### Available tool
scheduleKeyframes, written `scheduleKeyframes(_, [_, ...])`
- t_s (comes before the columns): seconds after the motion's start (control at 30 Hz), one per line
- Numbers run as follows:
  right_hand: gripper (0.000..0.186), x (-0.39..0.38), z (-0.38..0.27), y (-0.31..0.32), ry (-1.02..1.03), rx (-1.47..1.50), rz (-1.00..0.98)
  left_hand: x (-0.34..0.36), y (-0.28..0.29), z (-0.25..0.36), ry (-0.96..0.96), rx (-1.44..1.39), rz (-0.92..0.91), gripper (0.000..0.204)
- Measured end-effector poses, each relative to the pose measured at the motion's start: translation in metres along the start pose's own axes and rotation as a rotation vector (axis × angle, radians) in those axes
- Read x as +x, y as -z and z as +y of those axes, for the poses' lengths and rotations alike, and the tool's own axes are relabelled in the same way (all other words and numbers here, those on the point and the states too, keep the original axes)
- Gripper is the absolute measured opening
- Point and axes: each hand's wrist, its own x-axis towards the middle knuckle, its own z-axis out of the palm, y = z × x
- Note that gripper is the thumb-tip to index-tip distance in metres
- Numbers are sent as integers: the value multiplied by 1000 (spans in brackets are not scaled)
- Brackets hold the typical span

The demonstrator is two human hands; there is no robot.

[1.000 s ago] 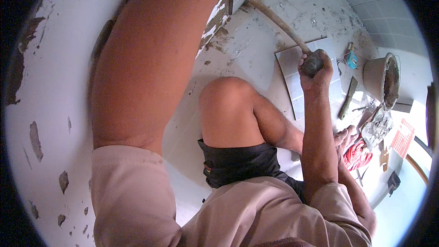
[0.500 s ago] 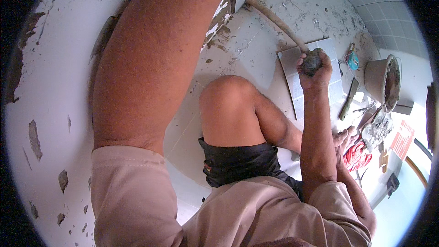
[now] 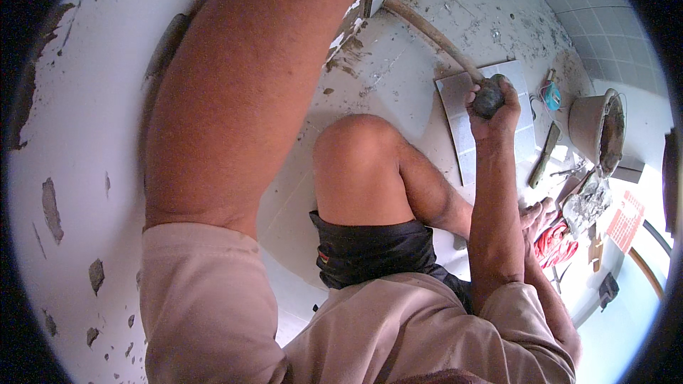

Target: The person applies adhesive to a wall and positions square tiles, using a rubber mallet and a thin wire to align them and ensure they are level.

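Note:
My left arm (image 3: 235, 92) reaches up along the damaged white wall and runs out of the top edge, with that hand out of view. My right hand (image 3: 494, 110) is closed around the dark, rounded head of a mallet (image 3: 489, 94), whose wooden handle (image 3: 430, 32) points to the upper left. Behind that hand is a light grey tile sheet (image 3: 452, 110) on the dirty floor. Beside it are a teal tape measure (image 3: 551, 96) and a long, flat tool (image 3: 544, 156).
A mortar-caked bucket (image 3: 587, 121) stands at right, with a messy mortar pile (image 3: 587, 203), red cloth (image 3: 551, 242) and a red grid-patterned object (image 3: 626, 220) below. My bent knee (image 3: 359, 149) is in the middle. Tiled walls (image 3: 597, 35) border the upper floor.
My left arm has shifted slightly rightward at the top of the view. My right hand keeps its grip on the mallet head, with little visible movement.

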Motion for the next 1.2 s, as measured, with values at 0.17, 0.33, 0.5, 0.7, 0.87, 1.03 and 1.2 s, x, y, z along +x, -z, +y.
scheduleKeyframes(0.17, [19, -3, -16, 17, 53, 40, 58, 1, -4, 11, 111, -1, 54, 38])
scheduleKeyframes(0.33, [20, 0, -31, 26, 89, 59, 64, 14, -5, 3, 112, 120, -22, 42])
scheduleKeyframes(0.5, [21, 10, -34, 24, 99, 117, 110, 19, 6, -10, -38, 188, -147, 38])
scheduleKeyframes(0.7, [21, 23, -5, -3, 24, 39, 63, 33, -10, -12, -38, 589, -130, 29])
scheduleKeyframes(0.87, [20, 17, -10, 1, 39, 43, 29, 30, -11, -11, -132, 906, -138, 32])
scheduleKeyframes(1.03, [15, 23, -17, 11, 96, 105, 75, 18, -10, -11, 71, 685, -95, 28])
scheduleKeyframes(1.2, [15, 27, -30, 6, 134, 173, 84, 26, -23, -24, 162, 212, 33, 35])
